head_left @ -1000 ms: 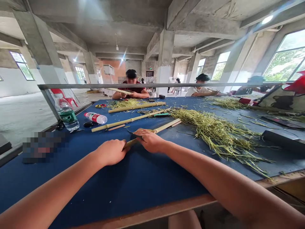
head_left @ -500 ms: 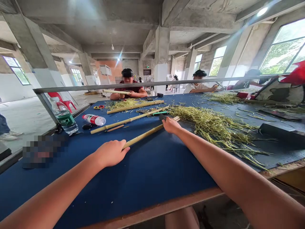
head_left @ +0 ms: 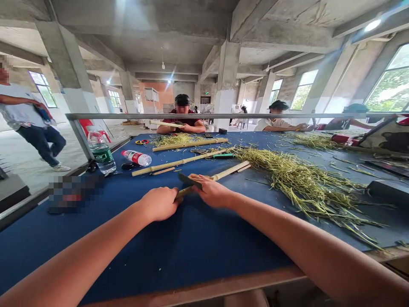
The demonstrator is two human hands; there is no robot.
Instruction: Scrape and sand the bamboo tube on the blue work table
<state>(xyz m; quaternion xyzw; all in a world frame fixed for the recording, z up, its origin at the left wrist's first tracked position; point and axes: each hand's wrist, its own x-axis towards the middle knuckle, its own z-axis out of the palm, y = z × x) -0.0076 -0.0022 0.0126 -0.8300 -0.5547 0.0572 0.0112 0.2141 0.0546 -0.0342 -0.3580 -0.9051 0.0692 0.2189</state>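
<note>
A pale bamboo stick (head_left: 228,171) slants away from me over the blue table. My left hand (head_left: 161,204) is closed round its near end. Across the stick lies a dark flat piece (head_left: 188,181), which looks like sandpaper, though I cannot tell for sure. My right hand (head_left: 212,190) presses this piece onto the stick close to my left hand, fingers over the top. A short bamboo strip (head_left: 244,168) rests beside the stick's far end. Beyond it lies another long bamboo stick (head_left: 179,163), with a green-handled tool (head_left: 223,156) near its far end.
Green shavings (head_left: 287,170) are heaped on the right, beside a dark block (head_left: 388,192). On the left stand a large water bottle (head_left: 101,152) and a lying bottle (head_left: 136,157). A metal rail (head_left: 204,116) crosses ahead; co-workers sit beyond it. One person (head_left: 30,115) walks at left.
My right hand has slid the dark piece along the bamboo stick from its far part back towards my left hand. The view has turned left, and a walking person has come into sight.
</note>
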